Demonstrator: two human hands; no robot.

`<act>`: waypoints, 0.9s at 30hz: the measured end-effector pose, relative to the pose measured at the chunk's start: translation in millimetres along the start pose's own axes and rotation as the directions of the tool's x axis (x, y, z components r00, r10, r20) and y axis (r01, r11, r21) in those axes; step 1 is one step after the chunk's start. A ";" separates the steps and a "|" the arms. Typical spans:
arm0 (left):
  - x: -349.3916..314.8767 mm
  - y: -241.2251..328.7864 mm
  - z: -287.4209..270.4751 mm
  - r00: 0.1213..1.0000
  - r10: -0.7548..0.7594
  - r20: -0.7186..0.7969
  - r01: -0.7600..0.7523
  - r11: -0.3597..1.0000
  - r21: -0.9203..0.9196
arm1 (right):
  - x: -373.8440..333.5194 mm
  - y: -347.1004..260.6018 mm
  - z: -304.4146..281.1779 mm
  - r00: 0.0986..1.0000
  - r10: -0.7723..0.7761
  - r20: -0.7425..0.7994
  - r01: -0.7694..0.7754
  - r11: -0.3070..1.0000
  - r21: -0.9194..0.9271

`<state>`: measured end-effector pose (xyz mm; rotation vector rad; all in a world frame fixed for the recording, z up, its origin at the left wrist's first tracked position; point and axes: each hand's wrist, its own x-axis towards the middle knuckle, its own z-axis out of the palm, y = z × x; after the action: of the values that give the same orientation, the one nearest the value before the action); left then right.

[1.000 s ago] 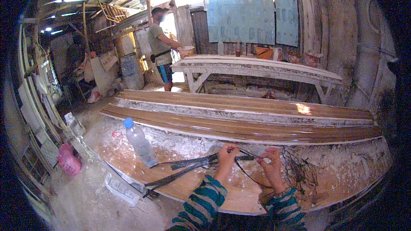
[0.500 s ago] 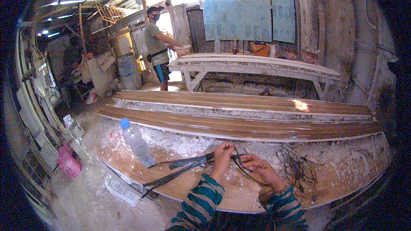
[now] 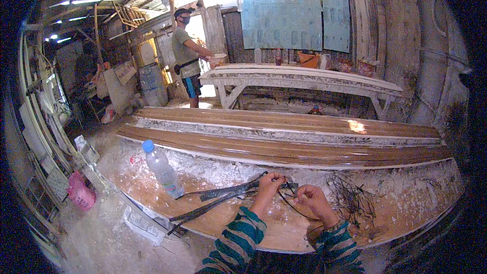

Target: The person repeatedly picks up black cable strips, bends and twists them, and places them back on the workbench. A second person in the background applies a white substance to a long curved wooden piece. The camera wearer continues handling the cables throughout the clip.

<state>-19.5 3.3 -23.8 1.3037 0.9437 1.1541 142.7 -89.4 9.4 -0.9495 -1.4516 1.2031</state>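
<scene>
My left hand is closed on a bundle of long dark strips, whose loose ends fan out to the left over the worktable. A short end of the bundle sticks out on its right side. Close beside it, my right hand has its fingertips pinched together. Whether a strand lies in that pinch is too small to make out. A thin dark cord hangs in a curve between the hands. To the right of my right hand lies a tangled heap of thin black strands.
A clear bottle with a blue cap stands left on the dusty worktable. Two long glossy brown mouldings lie across beyond my hands. Farther back, a person stands at a white bench. A pink bag sits on the floor.
My left hand has shifted slightly right along the strips, and their short end now shows past it. My right hand has drawn a little away, its fingers now pinched.
</scene>
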 end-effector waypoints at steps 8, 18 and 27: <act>-6.8 15.0 5.0 0.983 0.000 0.184 -0.032 0.985 0.172 | 17.0 25.0 -12.9 0.914 -0.086 -0.395 0.072 0.996 -0.050; -20.9 13.8 21.7 0.723 0.062 0.688 -0.159 0.984 0.078 | 23.2 34.7 -31.9 0.700 -0.311 -0.643 0.243 0.950 -0.195; -13.3 4.4 13.1 0.753 -0.052 0.656 -0.006 0.996 0.086 | 23.8 34.2 -25.3 0.730 -0.255 -0.635 0.049 0.945 -0.323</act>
<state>-10.0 -12.8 -19.7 1.6078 0.4724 0.5456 161.8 -54.4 -18.7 -1.2683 -1.0822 0.4286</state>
